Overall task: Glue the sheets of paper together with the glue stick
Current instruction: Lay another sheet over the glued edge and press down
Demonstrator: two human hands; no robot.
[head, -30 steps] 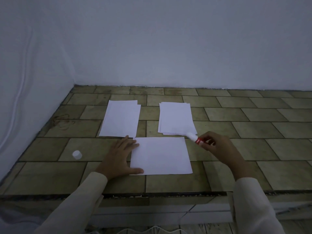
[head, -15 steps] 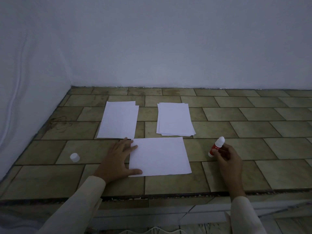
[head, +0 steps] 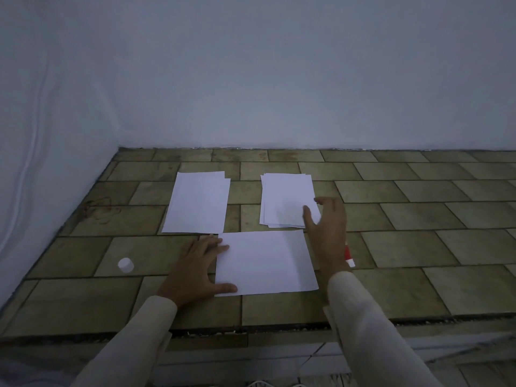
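Tiled desk [head: 418, 247] set against a plain white wall, dim light.

Left hand [head: 195, 269]: fingers straight and spread, lying flat on the left edge of the near sheet [head: 265, 262], pinning it; nothing gripped.

Right hand [head: 328, 233]: open, fingers splayed, holding nothing, poised over the near right corner of the right stack [head: 284, 201]. Whether it touches the paper cannot be told.

Glue stick [head: 349, 256]: on the desk just right of the right wrist, mostly hidden by it. Red band on the far side, white end nearer; long axis appears to run roughly away from the person. Standing or lying: cannot tell. Its cap [head: 125, 265] sits well apart, left of the left hand.

Judgement: the step is taking a sheet from the right stack. Peel only the top sheet, from the corner. The stacks, including the left stack [head: 196, 202], run lengthwise away from the person; the near sheet runs left-right, so a quarter turn is needed before matching edges.
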